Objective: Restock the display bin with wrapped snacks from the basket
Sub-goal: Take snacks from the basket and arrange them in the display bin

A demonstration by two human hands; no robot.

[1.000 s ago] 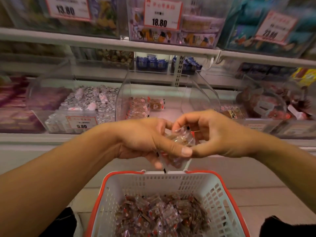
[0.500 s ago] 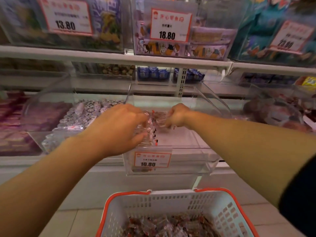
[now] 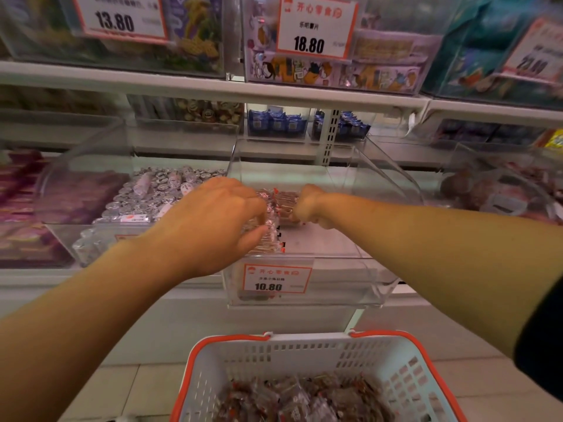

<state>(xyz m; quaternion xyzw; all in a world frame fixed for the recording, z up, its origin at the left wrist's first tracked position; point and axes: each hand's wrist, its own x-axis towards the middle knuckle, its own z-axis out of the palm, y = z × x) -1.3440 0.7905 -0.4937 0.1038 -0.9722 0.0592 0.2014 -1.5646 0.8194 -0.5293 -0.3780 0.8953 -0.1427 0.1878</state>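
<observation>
Wrapped snacks [image 3: 275, 208]: a small heap in clear and red wrappers lies at the back left of the display bin's floor, between the two hands; many more fill the bottom of the basket.
Display bin [image 3: 377, 178]: clear plastic, open on top, standing on the lower shelf; most of its white floor is bare to the right of the heap.
Bin price tag [image 3: 276, 278]: white with an orange border, fixed to the bin's front wall, reading 10.80.
Left hand [image 3: 213, 220]: reaches over the bin's front left edge, back of the hand up, fingers curled down over the heap and thumb against the near wrappers; it covers the snacks and appears to grip them.
Right hand [image 3: 307, 205]: deeper inside the bin, wrist bent, fingers curled tightly round the right end of the heap.
Basket [image 3: 408, 370]: white slotted plastic with an orange rim, on the floor right below the bin.
Left neighbour bin [image 3: 88, 153]: clear, just beside the display bin, heaped with silver-wrapped sweets [image 3: 158, 190].
Right neighbour bin [image 3: 493, 190]: clear, holding dark reddish packets, blurred.
Upper shelf [image 3: 213, 86]: white, carrying clear boxes of printed packets.
Upper price tags: 13.80 [image 3: 117, 18] on the left, 18.80 [image 3: 313, 27] in the middle; the third at the right edge is too blurred to read.
Back row: blue packets [image 3: 277, 123] stand behind the display bin.
</observation>
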